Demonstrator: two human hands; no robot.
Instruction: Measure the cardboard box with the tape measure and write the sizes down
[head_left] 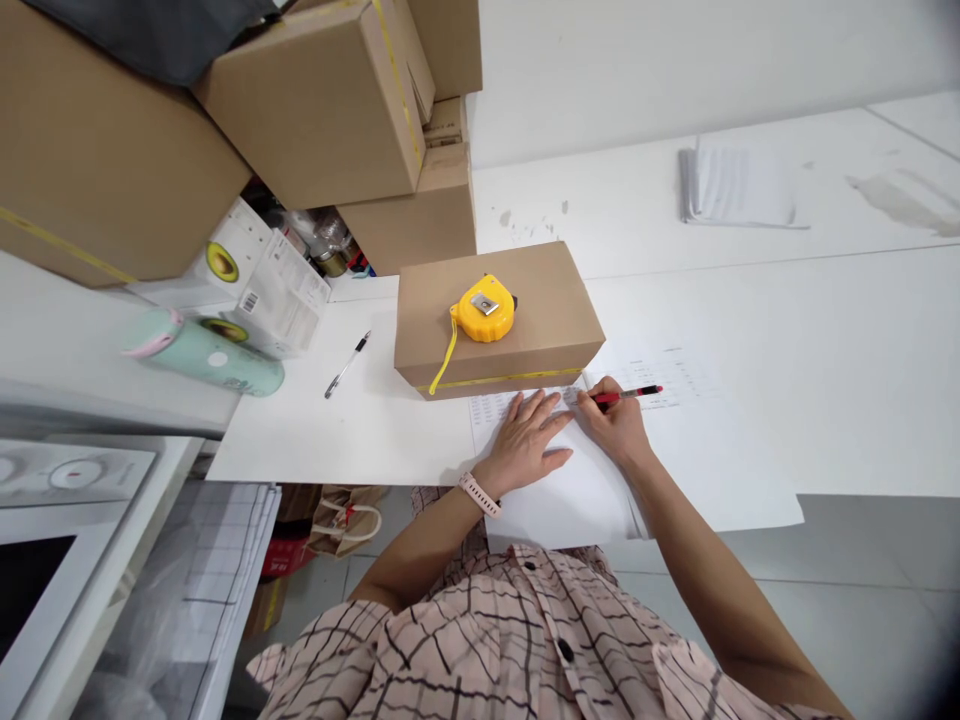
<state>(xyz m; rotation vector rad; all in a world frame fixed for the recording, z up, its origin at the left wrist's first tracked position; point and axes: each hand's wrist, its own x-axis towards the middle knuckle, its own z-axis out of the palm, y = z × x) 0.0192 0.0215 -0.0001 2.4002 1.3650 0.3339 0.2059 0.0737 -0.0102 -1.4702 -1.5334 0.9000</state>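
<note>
My right hand [616, 425] is closed around a red pen [626, 394], its tip down near the top of a sheet of paper. Flat on the same paper [559, 505] lies my left hand [529, 440], fingers stretched out and a pink band on its wrist. Some written rows show beside the left fingers. Just beyond both hands sits a closed cardboard box [532, 300], covering the paper's upper edge. On its top rests a yellow tape measure [486, 308] with a yellow strap hanging over the front.
A black-and-clear pen [348, 364] lies left of the box. Behind it are stacked cardboard boxes [315, 110]. A mint green bottle [206, 352] lies by white avocado-print cartons [281, 290]. More printed sheets [720, 440] spread rightward; a paper stack [739, 185] lies farther back.
</note>
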